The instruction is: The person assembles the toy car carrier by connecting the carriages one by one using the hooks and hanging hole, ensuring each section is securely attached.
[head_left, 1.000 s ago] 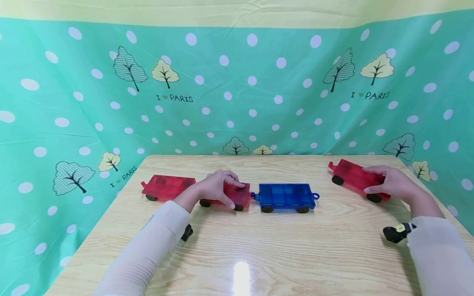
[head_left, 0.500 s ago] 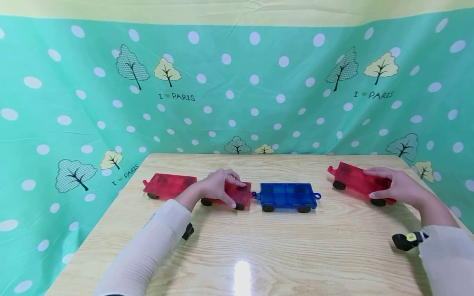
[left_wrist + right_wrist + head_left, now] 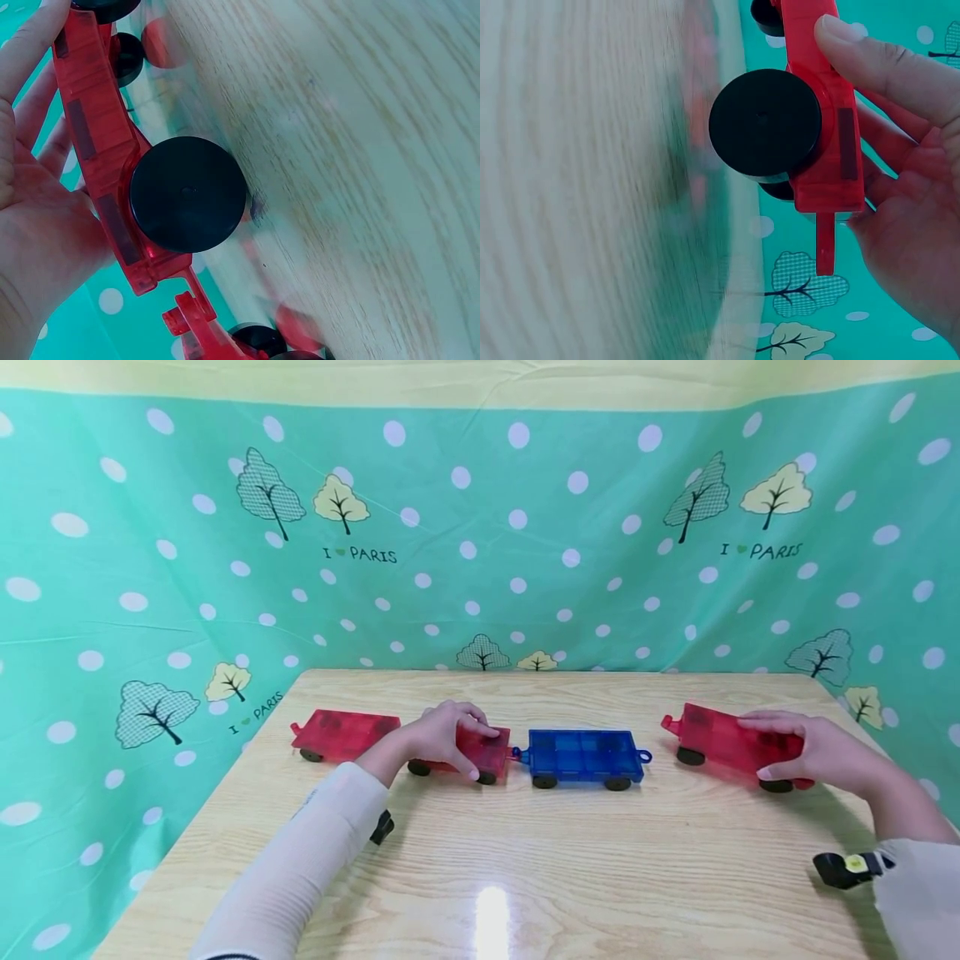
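Astride the middle red toy train car (image 3: pixel 487 750) lies my left hand (image 3: pixel 444 739), thumb on its near side and fingers across the far side. In the left wrist view, the red car's (image 3: pixel 90 127) black wheels meet the wood. Its right end is joined to a blue train car (image 3: pixel 581 753), whose loop points right. Another red train car (image 3: pixel 347 735) stands at its left end, coupled by a hook. At the right, my right hand (image 3: pixel 813 750) grips a separate red train car (image 3: pixel 712 735) by its right end, thumb near side, hook facing the blue car's loop, with a gap between.
The cars are on a pale wooden table (image 3: pixel 600 868) with a bright light reflection near its front. A green dotted cloth (image 3: pixel 420 610) hangs right behind the table and along its sides. A black wrist camera (image 3: pixel 843 870) sits below the right hand.
My right hand has brought its red car nearer to me and slightly right, turning it closer in line with the row. The left hand and the three coupled cars hold their place.
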`<action>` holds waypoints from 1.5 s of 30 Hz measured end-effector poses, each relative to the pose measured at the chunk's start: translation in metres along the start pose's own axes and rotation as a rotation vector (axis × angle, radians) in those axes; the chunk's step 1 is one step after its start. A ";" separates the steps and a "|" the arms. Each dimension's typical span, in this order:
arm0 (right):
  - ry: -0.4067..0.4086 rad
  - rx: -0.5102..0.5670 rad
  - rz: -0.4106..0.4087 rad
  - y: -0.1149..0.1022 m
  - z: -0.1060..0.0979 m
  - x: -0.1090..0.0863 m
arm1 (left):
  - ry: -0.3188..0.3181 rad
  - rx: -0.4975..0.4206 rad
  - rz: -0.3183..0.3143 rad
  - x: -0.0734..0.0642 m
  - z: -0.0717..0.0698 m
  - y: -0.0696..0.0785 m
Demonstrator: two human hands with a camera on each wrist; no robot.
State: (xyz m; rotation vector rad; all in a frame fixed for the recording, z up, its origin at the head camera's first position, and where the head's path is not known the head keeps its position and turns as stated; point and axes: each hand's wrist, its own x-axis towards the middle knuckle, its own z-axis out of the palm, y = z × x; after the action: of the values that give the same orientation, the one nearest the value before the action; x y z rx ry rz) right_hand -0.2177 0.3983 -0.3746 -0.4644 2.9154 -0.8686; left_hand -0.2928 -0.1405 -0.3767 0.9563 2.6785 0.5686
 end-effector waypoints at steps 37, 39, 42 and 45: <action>-0.071 0.052 -0.024 -0.003 0.019 -0.008 | 0.033 -0.022 -0.044 -0.008 -0.001 0.005; -0.077 0.053 -0.025 -0.003 0.019 -0.008 | 0.040 -0.032 -0.048 -0.008 0.000 0.005; -0.080 0.059 -0.027 -0.004 0.020 -0.007 | 0.067 -0.091 -0.050 -0.009 0.000 0.006; -0.079 0.057 -0.027 -0.005 0.020 -0.007 | 0.116 -0.165 -0.037 -0.010 -0.001 0.009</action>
State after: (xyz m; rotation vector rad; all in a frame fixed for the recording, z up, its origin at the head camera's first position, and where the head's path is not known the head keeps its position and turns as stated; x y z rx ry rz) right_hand -0.2069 0.3853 -0.3889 -0.5222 2.8113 -0.9127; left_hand -0.2803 -0.1412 -0.3713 0.8515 2.6913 0.8457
